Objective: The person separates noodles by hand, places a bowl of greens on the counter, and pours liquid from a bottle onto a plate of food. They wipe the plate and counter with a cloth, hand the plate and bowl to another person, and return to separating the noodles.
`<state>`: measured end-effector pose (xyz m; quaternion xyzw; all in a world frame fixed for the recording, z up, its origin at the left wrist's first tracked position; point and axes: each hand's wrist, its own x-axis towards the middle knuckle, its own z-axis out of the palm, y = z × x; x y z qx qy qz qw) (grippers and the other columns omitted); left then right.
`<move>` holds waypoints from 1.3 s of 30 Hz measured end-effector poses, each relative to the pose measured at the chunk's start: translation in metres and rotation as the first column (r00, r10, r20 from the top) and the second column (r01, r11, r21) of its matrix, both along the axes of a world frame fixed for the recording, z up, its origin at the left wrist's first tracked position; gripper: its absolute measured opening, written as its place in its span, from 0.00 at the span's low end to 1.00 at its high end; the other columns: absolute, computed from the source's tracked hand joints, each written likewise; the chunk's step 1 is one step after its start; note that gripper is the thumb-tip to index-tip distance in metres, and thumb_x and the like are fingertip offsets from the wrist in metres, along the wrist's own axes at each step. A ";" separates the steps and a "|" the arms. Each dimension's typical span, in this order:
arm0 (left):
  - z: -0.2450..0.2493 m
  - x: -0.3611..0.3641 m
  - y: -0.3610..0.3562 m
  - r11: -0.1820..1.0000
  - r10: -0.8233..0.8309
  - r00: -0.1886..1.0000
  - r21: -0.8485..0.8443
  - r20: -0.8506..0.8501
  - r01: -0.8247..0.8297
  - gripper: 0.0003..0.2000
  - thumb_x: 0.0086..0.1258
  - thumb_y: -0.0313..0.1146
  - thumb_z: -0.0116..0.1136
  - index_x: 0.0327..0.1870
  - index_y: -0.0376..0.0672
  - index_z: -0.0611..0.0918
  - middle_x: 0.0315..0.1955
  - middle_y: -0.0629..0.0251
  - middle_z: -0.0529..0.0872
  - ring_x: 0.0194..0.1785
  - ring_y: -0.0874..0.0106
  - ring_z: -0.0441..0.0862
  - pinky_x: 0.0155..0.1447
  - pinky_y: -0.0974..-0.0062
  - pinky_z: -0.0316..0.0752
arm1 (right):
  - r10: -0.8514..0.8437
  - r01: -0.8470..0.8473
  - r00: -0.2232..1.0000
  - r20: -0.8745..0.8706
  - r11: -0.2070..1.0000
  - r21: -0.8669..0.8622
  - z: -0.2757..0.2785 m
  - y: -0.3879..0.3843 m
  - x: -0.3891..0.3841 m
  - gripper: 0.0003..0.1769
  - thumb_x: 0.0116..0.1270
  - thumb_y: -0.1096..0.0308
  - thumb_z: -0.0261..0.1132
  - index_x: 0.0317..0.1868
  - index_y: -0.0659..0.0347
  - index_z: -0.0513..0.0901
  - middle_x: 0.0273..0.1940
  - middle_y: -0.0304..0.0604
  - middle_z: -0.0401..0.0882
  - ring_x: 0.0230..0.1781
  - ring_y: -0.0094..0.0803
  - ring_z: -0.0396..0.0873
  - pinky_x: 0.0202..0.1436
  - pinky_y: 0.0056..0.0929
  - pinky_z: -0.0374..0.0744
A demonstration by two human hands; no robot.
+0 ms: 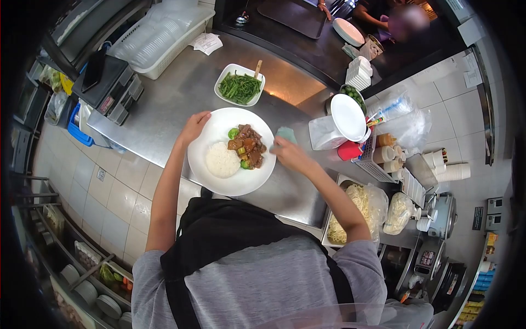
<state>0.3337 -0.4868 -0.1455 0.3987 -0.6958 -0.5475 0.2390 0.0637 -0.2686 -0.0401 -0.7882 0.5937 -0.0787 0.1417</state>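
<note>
A wide white plate (205, 175) carries a mound of white rice (223, 160) and brown meat stew (251, 147) with broccoli pieces. Fingers of my left hand (194, 127) are closed on the plate's upper left rim. My right hand (293, 156) has curled fingers at the right rim; its fingertips are partly blurred. A pale green cloth (286, 134) touches or lies just behind the right hand's knuckles. Beyond the plate stands a square white dish of green beans (239, 88) with a wooden-looking handle sticking out.
The steel counter (159, 129) extends left to a black printer-like box (107, 82). A white basket of plastic lids (164, 41) is at the back left. To the right are a white bowl (348, 117), sauce bottles (386, 153) and a noodle tray (356, 205). Another person (378, 19) is beyond the pass.
</note>
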 end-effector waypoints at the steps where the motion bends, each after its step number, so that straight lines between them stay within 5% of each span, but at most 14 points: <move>1: -0.003 0.000 0.002 0.999 0.028 1.000 -0.016 0.002 -0.028 0.17 0.73 0.40 0.47 0.50 0.37 0.79 0.38 0.58 0.85 0.41 0.72 0.80 0.49 0.75 0.72 | -0.014 0.010 0.998 0.063 0.998 0.065 0.005 0.002 -0.005 0.10 0.56 0.76 0.59 0.37 0.61 0.84 0.41 0.45 0.72 0.47 0.41 0.75 0.47 0.35 0.76; 3: -0.003 -0.001 0.009 0.996 0.094 0.995 -0.008 -0.011 -0.094 0.17 0.73 0.40 0.47 0.50 0.36 0.79 0.38 0.57 0.85 0.42 0.71 0.81 0.49 0.74 0.72 | -0.062 0.024 0.980 0.187 0.979 0.200 0.012 0.007 -0.011 0.09 0.56 0.77 0.59 0.37 0.62 0.84 0.40 0.46 0.72 0.45 0.42 0.76 0.46 0.36 0.77; 6: -0.002 -0.004 0.029 0.978 0.206 0.978 0.006 -0.036 -0.206 0.16 0.73 0.39 0.46 0.50 0.36 0.79 0.36 0.59 0.85 0.40 0.72 0.80 0.47 0.76 0.72 | -0.256 0.272 0.940 0.226 0.961 -0.042 -0.003 -0.002 -0.010 0.09 0.57 0.77 0.58 0.35 0.61 0.84 0.41 0.46 0.75 0.42 0.42 0.78 0.44 0.37 0.77; 8: -0.007 -0.005 0.041 0.954 0.289 0.956 -0.067 -0.054 -0.292 0.16 0.74 0.38 0.45 0.50 0.36 0.79 0.32 0.66 0.84 0.36 0.78 0.77 0.44 0.80 0.72 | -0.257 0.262 0.963 0.082 0.963 -0.058 -0.010 0.009 -0.005 0.09 0.57 0.76 0.58 0.35 0.61 0.84 0.41 0.46 0.76 0.41 0.43 0.78 0.44 0.37 0.77; 11: -0.025 -0.008 0.066 0.832 0.442 0.887 -0.308 -0.136 -0.462 0.16 0.74 0.38 0.44 0.45 0.34 0.80 0.29 0.63 0.83 0.37 0.74 0.79 0.45 0.79 0.72 | -0.202 0.201 0.979 0.000 0.977 0.076 0.002 0.036 0.011 0.09 0.56 0.77 0.56 0.32 0.61 0.83 0.41 0.46 0.76 0.41 0.42 0.78 0.43 0.38 0.78; 14: 0.000 0.011 0.085 0.850 0.306 0.946 -0.478 0.108 -0.220 0.16 0.74 0.38 0.43 0.39 0.33 0.79 0.24 0.63 0.81 0.30 0.71 0.80 0.38 0.78 0.74 | -0.215 0.214 0.977 -0.007 0.969 0.123 -0.006 0.041 0.000 0.09 0.55 0.77 0.55 0.31 0.61 0.83 0.39 0.45 0.76 0.43 0.42 0.77 0.43 0.39 0.78; 17: 0.056 0.022 0.105 0.993 0.051 0.978 0.097 0.204 -0.072 0.18 0.75 0.38 0.41 0.34 0.32 0.78 0.20 0.62 0.80 0.21 0.71 0.79 0.27 0.77 0.74 | -0.355 0.353 0.934 -0.043 0.934 -0.044 -0.019 0.034 0.004 0.10 0.54 0.77 0.54 0.30 0.60 0.83 0.37 0.43 0.77 0.45 0.41 0.77 0.44 0.38 0.77; 21: 0.054 0.035 0.117 0.907 -0.043 0.998 0.421 0.051 0.018 0.21 0.75 0.43 0.39 0.36 0.33 0.78 0.17 0.60 0.79 0.15 0.70 0.78 0.19 0.76 0.74 | -0.272 0.268 0.941 -0.203 0.962 -0.045 -0.024 0.044 0.023 0.08 0.53 0.77 0.58 0.29 0.57 0.83 0.35 0.42 0.77 0.43 0.41 0.77 0.45 0.38 0.76; 24: 0.074 0.033 0.101 0.941 -0.165 0.959 0.327 0.230 0.084 0.21 0.75 0.44 0.39 0.36 0.33 0.78 0.18 0.60 0.80 0.15 0.70 0.79 0.20 0.75 0.75 | -0.216 0.170 0.971 0.105 0.927 0.335 0.005 0.062 0.015 0.06 0.53 0.76 0.61 0.30 0.57 0.83 0.35 0.43 0.77 0.41 0.42 0.78 0.46 0.38 0.76; 28: 0.067 0.009 0.087 0.991 -0.043 0.945 -0.106 0.325 0.082 0.21 0.75 0.42 0.37 0.37 0.33 0.78 0.15 0.53 0.79 0.16 0.65 0.80 0.26 0.69 0.76 | -0.479 0.463 0.867 0.140 0.876 0.131 0.002 0.066 0.005 0.07 0.54 0.75 0.62 0.33 0.58 0.84 0.36 0.41 0.78 0.42 0.42 0.77 0.46 0.37 0.76; 29: 0.066 0.007 0.087 0.993 -0.047 0.947 -0.085 0.319 0.078 0.20 0.75 0.41 0.37 0.37 0.33 0.78 0.16 0.53 0.79 0.16 0.65 0.80 0.26 0.69 0.76 | -0.396 0.394 0.908 0.134 0.918 0.042 -0.004 0.069 0.003 0.07 0.54 0.76 0.62 0.33 0.59 0.84 0.36 0.42 0.78 0.41 0.42 0.77 0.46 0.37 0.76; 33: 0.061 0.005 0.099 0.992 -0.075 0.966 0.113 0.247 0.049 0.16 0.75 0.37 0.36 0.43 0.33 0.74 0.18 0.52 0.81 0.15 0.65 0.80 0.26 0.71 0.79 | -0.328 0.250 0.896 0.299 0.929 0.272 0.012 0.089 -0.002 0.08 0.54 0.77 0.63 0.35 0.60 0.84 0.36 0.44 0.79 0.40 0.42 0.78 0.45 0.35 0.76; 36: 0.053 0.003 0.126 0.916 -0.099 0.990 0.397 0.097 0.053 0.13 0.75 0.34 0.35 0.52 0.36 0.68 0.28 0.50 0.82 0.21 0.63 0.83 0.28 0.72 0.82 | -0.481 0.352 0.822 0.304 0.849 0.393 0.043 0.109 -0.005 0.09 0.53 0.76 0.64 0.36 0.60 0.84 0.36 0.46 0.80 0.40 0.42 0.79 0.46 0.34 0.76; 39: 0.055 -0.012 0.158 0.709 -0.122 0.987 0.687 -0.103 0.159 0.16 0.75 0.33 0.36 0.60 0.38 0.63 0.43 0.47 0.80 0.32 0.59 0.85 0.34 0.71 0.84 | -0.594 0.480 0.728 0.343 0.799 0.363 0.049 0.121 0.004 0.10 0.53 0.76 0.66 0.38 0.61 0.82 0.36 0.48 0.81 0.39 0.43 0.80 0.44 0.33 0.76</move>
